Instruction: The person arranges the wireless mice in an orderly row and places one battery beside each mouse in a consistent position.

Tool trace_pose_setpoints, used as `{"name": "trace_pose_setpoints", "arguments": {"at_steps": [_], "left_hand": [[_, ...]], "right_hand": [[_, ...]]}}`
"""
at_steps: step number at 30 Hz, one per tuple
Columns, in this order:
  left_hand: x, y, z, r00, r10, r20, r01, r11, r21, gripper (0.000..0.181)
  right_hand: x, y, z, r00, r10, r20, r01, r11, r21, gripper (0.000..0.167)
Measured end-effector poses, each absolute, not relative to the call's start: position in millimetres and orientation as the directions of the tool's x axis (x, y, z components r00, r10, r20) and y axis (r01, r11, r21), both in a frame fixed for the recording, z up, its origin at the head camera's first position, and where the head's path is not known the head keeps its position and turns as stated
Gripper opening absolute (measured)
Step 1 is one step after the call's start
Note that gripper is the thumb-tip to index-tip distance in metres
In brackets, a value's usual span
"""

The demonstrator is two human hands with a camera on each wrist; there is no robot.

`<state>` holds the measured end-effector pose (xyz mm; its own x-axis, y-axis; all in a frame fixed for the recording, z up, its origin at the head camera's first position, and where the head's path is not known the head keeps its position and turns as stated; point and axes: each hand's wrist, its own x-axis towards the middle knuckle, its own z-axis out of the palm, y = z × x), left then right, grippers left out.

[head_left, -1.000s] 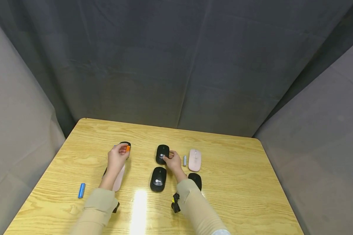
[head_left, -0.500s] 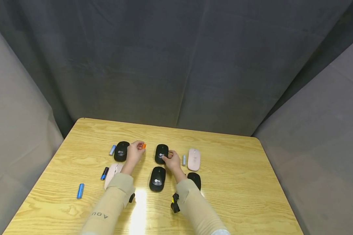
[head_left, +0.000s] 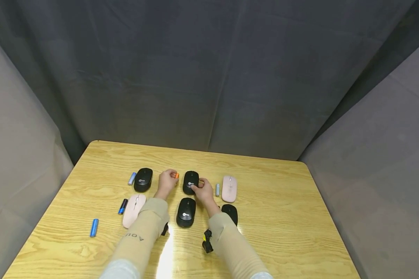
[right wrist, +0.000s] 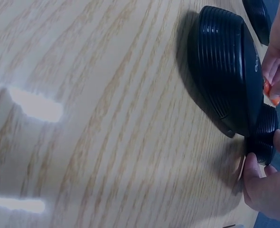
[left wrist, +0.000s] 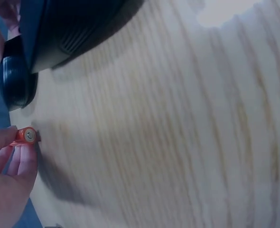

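Note:
My left hand (head_left: 167, 183) pinches an orange battery (head_left: 176, 175) between thumb and fingers, just left of the far black computer mouse (head_left: 190, 180). One round end of that battery (left wrist: 29, 135) faces the camera in the left wrist view. With thumb and fingertips, my right hand (head_left: 204, 192) grips the far black mouse by its right rear part. The mouse stays on the table, seen partly behind a nearer black mouse (right wrist: 225, 66) in the right wrist view. Battery and mouse are apart.
Left of my left hand are another black mouse (head_left: 143, 179), a pink mouse (head_left: 133, 211), a light blue battery (head_left: 132, 178), a dark blue-ended battery (head_left: 123, 206) and a blue battery (head_left: 94, 228). Rightward lie a pale battery (head_left: 217, 190), a pink mouse (head_left: 229, 189) and a partly covered black mouse (head_left: 230, 213).
My left hand has moved right with the orange battery, from above the left black mouse to beside the far middle one. The right hand has kept its grip on that middle mouse.

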<state>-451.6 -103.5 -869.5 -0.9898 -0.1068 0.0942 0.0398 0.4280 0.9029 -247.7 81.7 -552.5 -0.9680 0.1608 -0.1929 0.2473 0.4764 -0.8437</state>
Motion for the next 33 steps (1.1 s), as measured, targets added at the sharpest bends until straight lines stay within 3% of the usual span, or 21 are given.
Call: {"name": "trace_pose_setpoints", "arguments": {"at_steps": [3, 11, 14, 19, 28, 30, 33], "left_hand": [[-454, -102, -877, -0.992, -0.108, 0.059, 0.007, 0.424, 0.906, 0.04], [-373, -81, -726, -0.995, -0.096, 0.038, -0.016, 0.502, 0.865, 0.032], [-359, -80, -699, -0.996, -0.079, 0.049, 0.0, 0.529, 0.848, 0.029], [-366, -78, -711, -0.991, -0.089, 0.097, 0.025, 0.601, 0.799, 0.022], [-370, -77, -713, -0.993, -0.108, 0.037, -0.038, 0.615, 0.788, 0.023], [-380, -77, -732, -0.992, -0.119, 0.04, -0.045, 0.635, 0.772, 0.023], [-421, -82, -804, -0.987, -0.132, 0.091, -0.015, 0.644, 0.765, 0.021]], "right_hand": [[-248, 82, -553, -0.967, 0.163, -0.198, 0.252, 0.473, -0.844, 0.048], [-247, 83, -552, -0.969, 0.157, -0.193, 0.245, 0.474, -0.845, 0.048], [-247, 83, -551, -0.971, 0.148, -0.189, 0.238, 0.474, -0.848, 0.048], [-247, 82, -551, -0.97, 0.147, -0.194, 0.241, 0.473, -0.848, 0.048], [-247, 82, -551, -0.971, 0.144, -0.191, 0.237, 0.473, -0.848, 0.048], [-248, 82, -550, -0.97, 0.145, -0.193, 0.239, 0.473, -0.848, 0.048], [-247, 83, -550, -0.97, 0.145, -0.196, 0.242, 0.477, -0.845, 0.048]]}}
